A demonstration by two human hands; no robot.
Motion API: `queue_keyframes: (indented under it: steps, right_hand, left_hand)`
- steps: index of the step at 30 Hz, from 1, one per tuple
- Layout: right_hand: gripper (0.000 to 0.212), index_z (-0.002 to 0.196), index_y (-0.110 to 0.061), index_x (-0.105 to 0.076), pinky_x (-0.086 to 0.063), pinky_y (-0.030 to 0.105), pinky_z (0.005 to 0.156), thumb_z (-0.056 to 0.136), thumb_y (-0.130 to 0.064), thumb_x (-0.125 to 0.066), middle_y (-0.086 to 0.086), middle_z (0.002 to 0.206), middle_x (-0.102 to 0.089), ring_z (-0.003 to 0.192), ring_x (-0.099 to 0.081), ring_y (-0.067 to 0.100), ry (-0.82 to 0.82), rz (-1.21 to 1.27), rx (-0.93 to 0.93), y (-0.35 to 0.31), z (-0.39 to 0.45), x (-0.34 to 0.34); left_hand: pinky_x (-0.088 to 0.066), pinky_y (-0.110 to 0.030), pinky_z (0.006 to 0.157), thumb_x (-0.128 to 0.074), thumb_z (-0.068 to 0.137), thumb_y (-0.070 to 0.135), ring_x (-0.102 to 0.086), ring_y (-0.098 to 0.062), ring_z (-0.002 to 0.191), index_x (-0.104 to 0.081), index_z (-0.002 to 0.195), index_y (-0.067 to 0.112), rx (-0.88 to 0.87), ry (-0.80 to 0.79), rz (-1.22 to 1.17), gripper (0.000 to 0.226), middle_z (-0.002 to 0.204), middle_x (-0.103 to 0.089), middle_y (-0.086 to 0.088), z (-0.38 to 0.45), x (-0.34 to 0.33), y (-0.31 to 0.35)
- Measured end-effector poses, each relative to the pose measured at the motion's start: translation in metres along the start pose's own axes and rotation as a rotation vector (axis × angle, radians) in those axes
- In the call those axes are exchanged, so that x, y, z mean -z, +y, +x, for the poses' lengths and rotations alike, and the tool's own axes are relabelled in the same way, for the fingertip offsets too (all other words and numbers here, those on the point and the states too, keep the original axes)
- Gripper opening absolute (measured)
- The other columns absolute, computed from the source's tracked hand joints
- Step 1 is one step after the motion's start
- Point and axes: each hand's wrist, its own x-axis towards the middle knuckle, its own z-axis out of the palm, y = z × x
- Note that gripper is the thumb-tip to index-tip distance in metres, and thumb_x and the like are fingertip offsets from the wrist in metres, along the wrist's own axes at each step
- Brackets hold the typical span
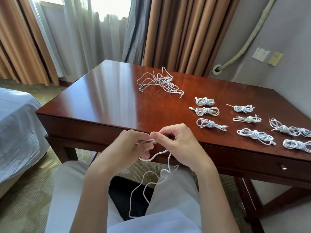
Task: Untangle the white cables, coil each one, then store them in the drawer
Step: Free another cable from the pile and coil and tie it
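— Where are the hands?

— Both are in front of the near edge of the wooden surface [107,91], above the person's lap. The left hand [127,148] and the right hand [181,145] meet at their tips.

— And the fingers?

— Curled on both hands. The right thumb and forefinger pinch a loose white cable [151,182] near its top; the left fingers [144,153] curl round the same cable just beside them, with a loop passing under them.

— Where does the rest of that cable go?

— It hangs down between the wrists in loose bends over the pale trousers and the dark seat.

— And the other cables?

— A tangled pile [159,81] lies on the far middle of the surface. To the right of it, well apart from the pile, sit coiled bundles [207,111] in rough columns; three in the nearest column, three in the next, and more at the right edge, cut off by the frame.

— The drawer?

— The drawer [262,158] is under the right part of the surface, closed, with a small metal pull.

— Anything else?

— A bed [16,125] with a pale cover at left, and curtains [176,31] behind.
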Motion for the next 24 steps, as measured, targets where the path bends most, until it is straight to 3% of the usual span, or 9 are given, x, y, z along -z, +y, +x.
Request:
queue_keyframes:
  steps: [2,4,5,8,13,16,19,23,24]
  right_hand:
    - [0.028,0.08,-0.018,-0.078,-0.034,0.017,0.052,0.09,-0.044,-0.073,-0.008,0.053,-0.048,0.051,-0.041,0.003,0.069,0.038,0.017,-0.001,0.0,-0.002]
    - [0.03,0.085,-0.02,-0.077,-0.046,0.025,0.056,0.088,-0.05,-0.072,0.003,0.063,-0.063,0.059,-0.052,0.004,0.106,0.101,0.036,-0.001,0.0,-0.005]
    - [0.031,0.088,-0.02,-0.077,-0.051,0.029,0.062,0.087,-0.051,-0.071,0.005,0.069,-0.068,0.063,-0.057,0.005,0.108,0.128,0.028,0.0,0.001,-0.006]
    - [0.032,0.097,-0.013,-0.074,-0.047,0.018,0.06,0.088,-0.044,-0.07,-0.002,0.067,-0.067,0.062,-0.059,0.005,0.012,0.311,-0.029,0.007,0.0,-0.007]
    - [0.022,0.107,-0.006,-0.071,-0.046,0.021,0.057,0.096,-0.024,-0.067,0.002,0.079,-0.069,0.075,-0.063,0.009,-0.065,0.454,-0.025,0.014,-0.001,-0.021]
    - [0.027,0.108,-0.001,-0.072,-0.035,0.021,0.05,0.102,-0.023,-0.057,0.0,0.069,-0.059,0.063,-0.051,0.011,0.037,0.529,-0.01,0.011,0.0,-0.026]
    - [0.036,0.111,-0.01,-0.074,-0.021,0.026,0.05,0.097,-0.038,-0.056,-0.008,0.062,-0.039,0.057,-0.026,0.012,0.044,0.511,0.016,0.007,0.0,-0.02]
    - [0.034,0.099,-0.017,-0.078,-0.019,0.042,0.055,0.098,-0.045,-0.059,0.003,0.059,-0.03,0.057,-0.022,0.022,0.077,0.466,0.02,-0.001,-0.003,-0.015]
    - [0.031,0.095,-0.015,-0.078,-0.022,0.037,0.054,0.101,-0.038,-0.059,-0.004,0.054,-0.036,0.054,-0.026,0.016,0.096,0.437,0.016,-0.002,-0.003,-0.013]
  left_hand:
    - [-0.055,-0.029,0.052,-0.049,0.102,0.005,-0.071,-0.017,0.056,-0.072,0.091,0.014,0.029,0.058,-0.106,0.027,0.063,-0.063,0.001,0.002,-0.006,0.0]
    - [-0.054,-0.037,0.045,-0.041,0.103,0.001,-0.067,-0.024,0.047,-0.064,0.084,0.013,-0.009,0.141,-0.153,0.032,0.056,-0.056,-0.001,0.004,-0.008,-0.002]
    - [-0.052,-0.036,0.044,-0.04,0.104,0.003,-0.065,-0.023,0.044,-0.059,0.081,0.014,-0.037,0.169,-0.153,0.032,0.054,-0.055,-0.002,0.005,-0.008,-0.004]
    - [-0.041,-0.033,0.046,-0.042,0.107,0.013,-0.054,-0.015,0.045,-0.052,0.077,0.018,-0.06,0.285,-0.174,0.032,0.053,-0.056,-0.007,0.008,-0.011,-0.011]
    - [-0.031,-0.024,0.049,-0.039,0.109,0.012,-0.035,-0.012,0.05,-0.05,0.066,0.028,-0.031,0.533,-0.481,0.047,0.05,-0.042,0.003,0.019,-0.02,-0.011]
    - [-0.032,-0.021,0.054,-0.039,0.109,0.012,-0.036,-0.01,0.052,-0.058,0.063,0.035,-0.018,0.477,-0.564,0.055,0.052,-0.042,0.005,0.02,-0.02,-0.012]
    - [-0.036,-0.028,0.068,-0.048,0.104,0.019,-0.045,-0.018,0.064,-0.067,0.071,0.026,-0.025,0.321,-0.751,0.039,0.057,-0.045,0.005,0.015,-0.013,-0.018]
    - [-0.051,-0.026,0.07,-0.058,0.093,0.016,-0.056,-0.02,0.068,-0.075,0.085,0.003,-0.031,0.164,-1.099,0.023,0.067,-0.054,-0.006,0.008,-0.002,-0.02]
    - [-0.053,-0.026,0.07,-0.061,0.09,0.015,-0.056,-0.02,0.069,-0.076,0.089,0.0,-0.028,0.114,-1.123,0.021,0.069,-0.056,-0.007,0.006,0.0,-0.021]
